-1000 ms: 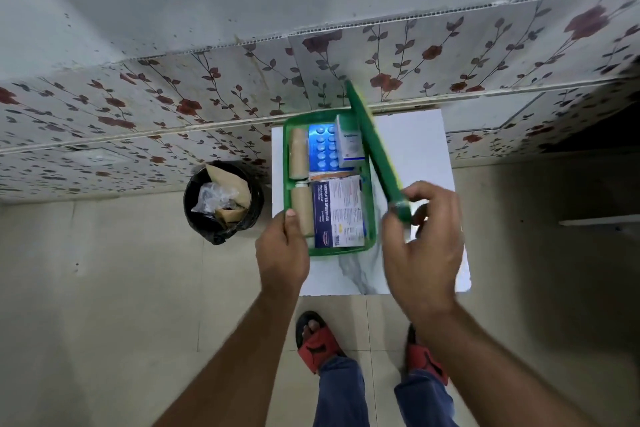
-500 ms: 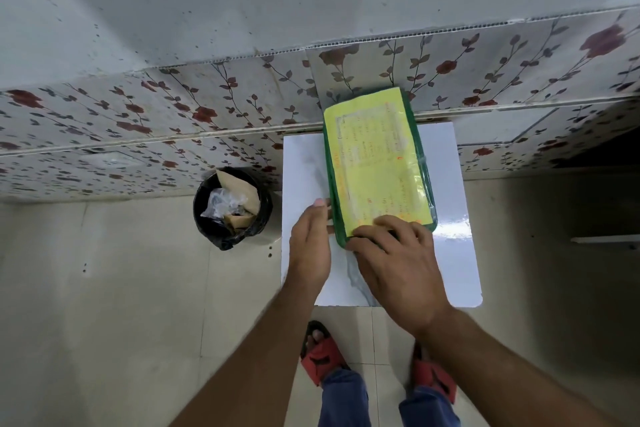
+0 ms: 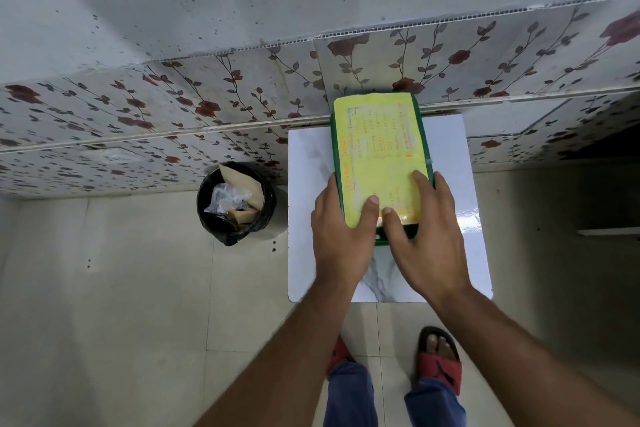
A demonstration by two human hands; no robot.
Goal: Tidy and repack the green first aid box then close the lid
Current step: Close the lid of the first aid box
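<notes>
The box (image 3: 381,163) lies on the tabletop (image 3: 460,218), lid (image 3: 377,156) down. The left hand (image 3: 341,236) holds its near left corner, thumb on the lid; the right hand (image 3: 422,239) holds the near right corner, thumb pressing by the front edge. Both grips close on the box. The latch beneath the thumbs is hidden, so it may not have caught. Uneven pressing could skid the box away from the grip, toward the wall, or leave the lid sprung.
</notes>
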